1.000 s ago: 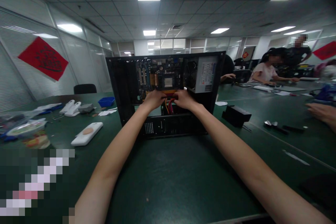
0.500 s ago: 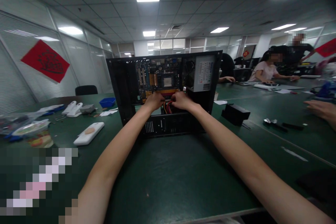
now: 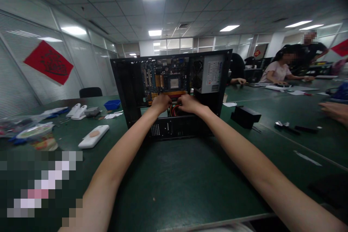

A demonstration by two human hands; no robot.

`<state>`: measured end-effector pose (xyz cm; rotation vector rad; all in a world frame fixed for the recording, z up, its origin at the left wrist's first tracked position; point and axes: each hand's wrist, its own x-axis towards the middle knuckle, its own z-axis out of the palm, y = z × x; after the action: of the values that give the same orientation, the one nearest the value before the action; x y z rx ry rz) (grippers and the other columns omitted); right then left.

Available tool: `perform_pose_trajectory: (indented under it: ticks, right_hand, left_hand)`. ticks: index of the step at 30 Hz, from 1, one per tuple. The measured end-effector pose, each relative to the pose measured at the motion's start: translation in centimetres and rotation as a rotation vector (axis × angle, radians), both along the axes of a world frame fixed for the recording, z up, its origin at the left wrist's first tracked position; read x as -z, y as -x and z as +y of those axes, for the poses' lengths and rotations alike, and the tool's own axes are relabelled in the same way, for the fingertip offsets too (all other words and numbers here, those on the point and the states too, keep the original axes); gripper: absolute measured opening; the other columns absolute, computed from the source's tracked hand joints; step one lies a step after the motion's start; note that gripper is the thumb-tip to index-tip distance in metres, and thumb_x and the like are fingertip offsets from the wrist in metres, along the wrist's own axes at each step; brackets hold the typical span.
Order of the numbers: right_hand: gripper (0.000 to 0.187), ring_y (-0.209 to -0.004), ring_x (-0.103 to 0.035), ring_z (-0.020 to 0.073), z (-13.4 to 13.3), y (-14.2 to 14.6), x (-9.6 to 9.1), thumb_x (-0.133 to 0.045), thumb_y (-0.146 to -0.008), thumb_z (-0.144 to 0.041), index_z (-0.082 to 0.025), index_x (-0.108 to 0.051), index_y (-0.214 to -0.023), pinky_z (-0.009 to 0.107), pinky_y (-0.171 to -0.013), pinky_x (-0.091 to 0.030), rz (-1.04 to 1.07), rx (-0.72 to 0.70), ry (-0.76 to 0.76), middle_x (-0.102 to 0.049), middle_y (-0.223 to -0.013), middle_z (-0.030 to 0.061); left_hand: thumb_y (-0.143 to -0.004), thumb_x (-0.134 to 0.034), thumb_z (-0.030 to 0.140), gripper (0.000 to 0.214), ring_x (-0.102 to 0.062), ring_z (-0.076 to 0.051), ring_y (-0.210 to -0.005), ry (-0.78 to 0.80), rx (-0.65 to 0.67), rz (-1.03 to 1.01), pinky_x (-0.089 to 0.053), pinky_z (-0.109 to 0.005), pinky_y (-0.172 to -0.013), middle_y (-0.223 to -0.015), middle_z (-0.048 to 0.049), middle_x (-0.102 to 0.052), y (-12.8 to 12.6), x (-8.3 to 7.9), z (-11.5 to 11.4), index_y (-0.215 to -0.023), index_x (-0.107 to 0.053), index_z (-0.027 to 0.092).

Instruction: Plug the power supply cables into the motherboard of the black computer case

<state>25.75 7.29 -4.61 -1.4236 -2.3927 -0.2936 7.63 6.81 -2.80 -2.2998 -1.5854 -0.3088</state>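
Note:
An open black computer case [image 3: 190, 129] stands on the green table. Inside it a motherboard [image 3: 152, 68] with a bare processor faces me, and a grey power supply [image 3: 211, 74] sits at the upper right. Both my arms reach into the case. My left hand [image 3: 161, 103] has its fingers curled together at the motherboard's lower edge, near the memory slots [image 3: 178, 93]. Just right of it, my right hand [image 3: 188, 103] is closed in a pinch. Red and yellow power cables [image 3: 174, 110] hang between and below the fingertips; what the fingers grip is hidden.
On the left lie a white phone-like device [image 3: 94, 136], a blue tray [image 3: 112, 104] and plastic bags [image 3: 20, 127]. To the right are a black box-shaped part [image 3: 245, 116] and dark strips [image 3: 288, 128]. Another person's hand [image 3: 335, 112] rests at the right edge; people sit and stand farther back.
Both hands stay at nearly the same spot by the motherboard's lower edge. The view has shifted slightly; the case has not visibly moved on the table.

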Motion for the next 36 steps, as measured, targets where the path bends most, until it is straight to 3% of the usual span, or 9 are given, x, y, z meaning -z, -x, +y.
perform_pose_trajectory:
  ticks: [9, 15, 22, 30, 36]
  right_hand:
    - [0.02, -0.107, -0.068, 0.0279, -1.3, 0.4, -0.3, -0.06, -0.093, -0.023, -0.013, -0.065, -0.11, 0.029, -0.08, -0.048, -0.078, -0.03, -0.085, -0.069, -0.12, 0.017]
    - [0.019, -0.112, -0.066, 0.0277, -0.1, 0.8, -0.9, -0.06, -0.094, -0.019, -0.011, -0.066, -0.11, 0.029, -0.087, -0.049, -0.135, -0.086, -0.129, -0.068, -0.121, 0.0182]
    - [0.029, -0.119, -0.064, 0.0301, 1.1, 0.9, -1.0, -0.065, -0.092, -0.022, -0.009, -0.065, -0.119, 0.034, -0.097, -0.049, -0.227, -0.149, -0.158, -0.067, -0.125, 0.02]
    - [0.028, -0.11, -0.07, 0.0324, 1.1, 1.1, -0.4, -0.063, -0.093, -0.025, -0.01, -0.064, -0.117, 0.036, -0.088, -0.055, -0.242, -0.09, -0.157, -0.071, -0.118, 0.0198]
    - [0.028, -0.108, -0.071, 0.0323, 0.7, 1.3, -0.3, -0.048, -0.1, -0.02, -0.01, -0.065, -0.119, 0.038, -0.088, -0.056, -0.222, -0.067, -0.151, -0.072, -0.114, 0.0213]
  left_hand:
    - [-0.089, -0.059, 0.022, 0.028, -0.07, -0.033, -0.105, -0.045, 0.02, 0.035, -0.056, -0.042, -0.089, -0.108, -0.0142, -0.076, -0.4, 0.1, 0.0, -0.107, -0.08, 0.022]
    - [-0.09, -0.062, 0.03, 0.027, -0.07, -0.034, -0.105, -0.022, -0.007, 0.017, -0.057, -0.043, -0.088, -0.109, -0.0154, -0.076, -0.2, 0.2, 0.2, -0.109, -0.079, 0.021]
    - [-0.092, -0.059, 0.029, 0.027, -0.069, -0.036, -0.107, -0.017, -0.016, 0.032, -0.056, -0.045, -0.09, -0.111, -0.017, -0.074, -0.2, 0.3, 0.3, -0.11, -0.078, 0.02]
    - [-0.092, -0.061, 0.034, 0.026, -0.07, -0.035, -0.105, -0.034, -0.011, 0.027, -0.057, -0.043, -0.087, -0.109, -0.0146, -0.075, 0.1, 0.3, 0.3, -0.108, -0.078, 0.022]
    - [-0.093, -0.06, 0.035, 0.029, -0.069, -0.035, -0.107, -0.038, -0.014, 0.034, -0.056, -0.042, -0.088, -0.113, -0.0156, -0.074, -0.1, 0.1, -0.2, -0.111, -0.078, 0.02]
